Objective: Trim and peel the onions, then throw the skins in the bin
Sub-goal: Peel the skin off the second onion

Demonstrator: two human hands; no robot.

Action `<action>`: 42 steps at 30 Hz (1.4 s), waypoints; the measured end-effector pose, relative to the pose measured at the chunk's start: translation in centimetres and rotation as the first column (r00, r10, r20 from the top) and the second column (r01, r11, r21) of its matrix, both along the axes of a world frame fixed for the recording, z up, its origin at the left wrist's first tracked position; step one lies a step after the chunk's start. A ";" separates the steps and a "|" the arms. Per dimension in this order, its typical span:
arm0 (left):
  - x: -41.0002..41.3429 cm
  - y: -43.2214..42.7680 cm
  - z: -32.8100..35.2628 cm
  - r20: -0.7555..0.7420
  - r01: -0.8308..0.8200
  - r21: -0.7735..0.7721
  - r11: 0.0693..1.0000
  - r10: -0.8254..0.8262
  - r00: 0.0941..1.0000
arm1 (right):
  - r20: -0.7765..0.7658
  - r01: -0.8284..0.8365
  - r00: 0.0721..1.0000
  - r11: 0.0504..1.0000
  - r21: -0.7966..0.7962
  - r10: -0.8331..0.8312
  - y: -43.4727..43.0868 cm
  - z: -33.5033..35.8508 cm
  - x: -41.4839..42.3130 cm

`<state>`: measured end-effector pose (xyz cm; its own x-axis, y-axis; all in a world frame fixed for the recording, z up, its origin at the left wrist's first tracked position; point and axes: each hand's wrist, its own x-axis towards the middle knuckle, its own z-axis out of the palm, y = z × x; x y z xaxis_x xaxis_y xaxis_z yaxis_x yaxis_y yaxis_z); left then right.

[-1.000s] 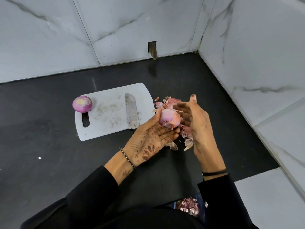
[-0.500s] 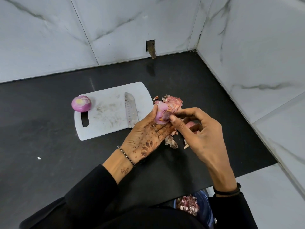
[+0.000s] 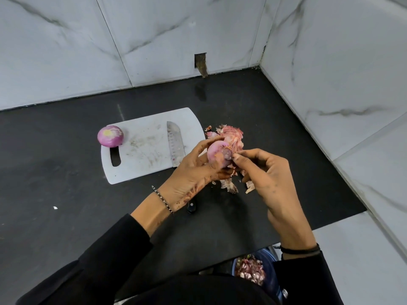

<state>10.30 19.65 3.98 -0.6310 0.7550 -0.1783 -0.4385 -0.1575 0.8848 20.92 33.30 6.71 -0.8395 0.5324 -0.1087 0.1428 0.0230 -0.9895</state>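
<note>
Left hand (image 3: 196,172) grips a half-peeled onion (image 3: 218,157) above the black counter (image 3: 66,177), just right of the cutting board. Its fingers are curled under and round the onion, with the thumb on the far side. Right hand (image 3: 267,177) meets it from the right. Thumb and forefinger pinch a bit of skin at the onion's right edge, and the other fingers are loosely curled.

Loose skins (image 3: 232,136) are piled on the counter just beyond the hands, with more scraps near and below the hands.

White cutting board (image 3: 145,150) lies left of the hands. The knife (image 3: 175,144) lies on its right part, blade pointing far. The handle end shows under the left wrist.

A second onion (image 3: 110,136), peeled with its cut top up, sits at the board's far-left corner beside the handle slot.

Blue bin (image 3: 269,271) is at the near edge below the counter, with skins inside. Marble wall (image 3: 154,40) runs behind and on the right. Black sleeves, and a band on each wrist.
</note>
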 end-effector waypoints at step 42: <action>-1.1 0.3 0.3 -0.038 0.074 -0.203 0.976 -0.083 0.996 | 0.139 -0.114 0.968 0.857 -0.502 0.210 -0.1 1.5 -0.7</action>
